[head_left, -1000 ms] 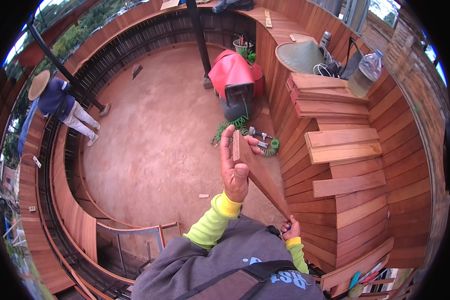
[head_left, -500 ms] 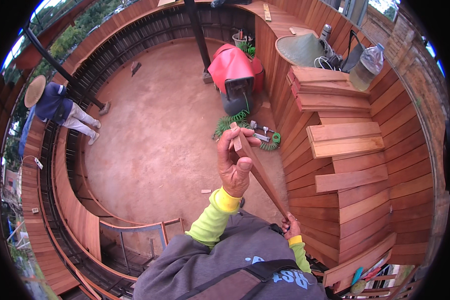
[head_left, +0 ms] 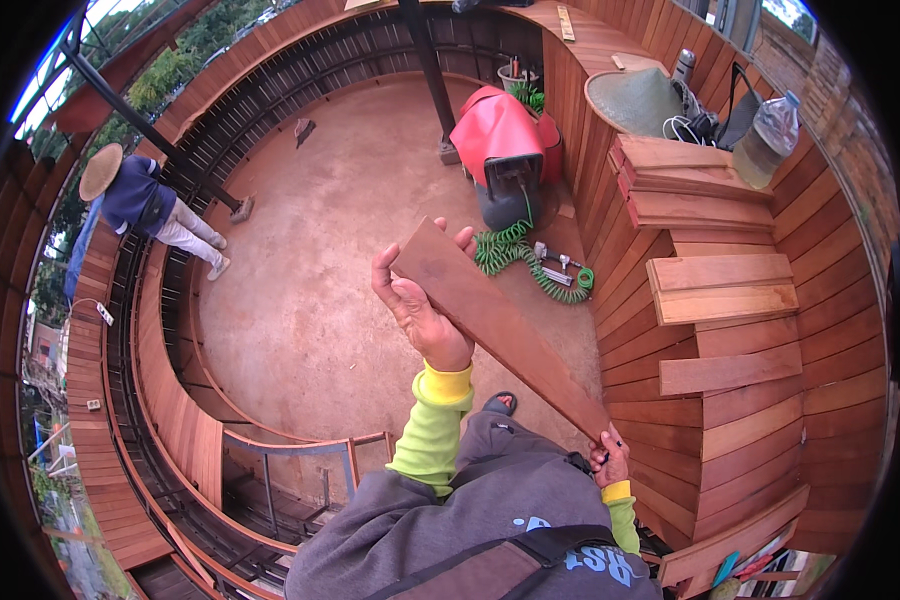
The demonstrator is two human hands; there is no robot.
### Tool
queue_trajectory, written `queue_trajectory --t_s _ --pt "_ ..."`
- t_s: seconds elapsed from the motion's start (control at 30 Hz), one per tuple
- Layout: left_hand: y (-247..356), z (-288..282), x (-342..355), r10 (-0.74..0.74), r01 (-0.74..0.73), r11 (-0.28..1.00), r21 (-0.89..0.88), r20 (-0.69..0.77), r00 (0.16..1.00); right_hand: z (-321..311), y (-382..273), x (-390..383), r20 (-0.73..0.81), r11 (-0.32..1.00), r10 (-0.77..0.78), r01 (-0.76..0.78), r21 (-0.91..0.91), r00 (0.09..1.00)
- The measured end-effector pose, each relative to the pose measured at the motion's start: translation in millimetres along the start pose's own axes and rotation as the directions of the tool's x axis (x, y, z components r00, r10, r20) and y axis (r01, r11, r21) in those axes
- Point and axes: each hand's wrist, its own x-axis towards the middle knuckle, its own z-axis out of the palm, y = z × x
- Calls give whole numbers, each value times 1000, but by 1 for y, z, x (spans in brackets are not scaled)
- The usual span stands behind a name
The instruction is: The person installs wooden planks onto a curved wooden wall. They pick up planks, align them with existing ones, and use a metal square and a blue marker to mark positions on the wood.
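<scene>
A reddish-brown wooden plank (head_left: 500, 320) slants across in front of me, its broad face showing. My left hand (head_left: 432, 325) supports the far end, the plank lying between thumb and fingers, with some fingertips showing past its far edge. At the near right end, my right hand (head_left: 611, 462) is closed on the narrow tip. A small dark item shows by the right fingers, too small to name. Below the plank are my grey clothing and one sandalled foot (head_left: 501, 402).
Stepped wooden seating on the right carries loose boards (head_left: 722, 288), a conical hat (head_left: 630, 101) and a water jug (head_left: 767, 138). A compressor under red cover (head_left: 497, 132) stands ahead, with a coiled green hose (head_left: 504, 248) on the floor. Another person (head_left: 155, 205) stands far left by a post.
The plank has turned from edge-on to showing its broad face. My left hand has moved slightly left and down with its end, and the whole view has shifted a little.
</scene>
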Motion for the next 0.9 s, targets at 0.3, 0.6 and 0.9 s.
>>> queue_trajectory --t_s 0.3,0.6,0.9 --pt "4 -1 2 -153 155 975 -160 27 988 4 -4 1 -33 997 -71 71 14 997" --pt "2 -9 7 -255 254 951 -176 21 967 0 -4 2 -142 985 -145 157 77 979" --pt "2 -38 18 -351 342 885 -315 32 936 14 -13 -13 -198 936 -333 348 49 922"
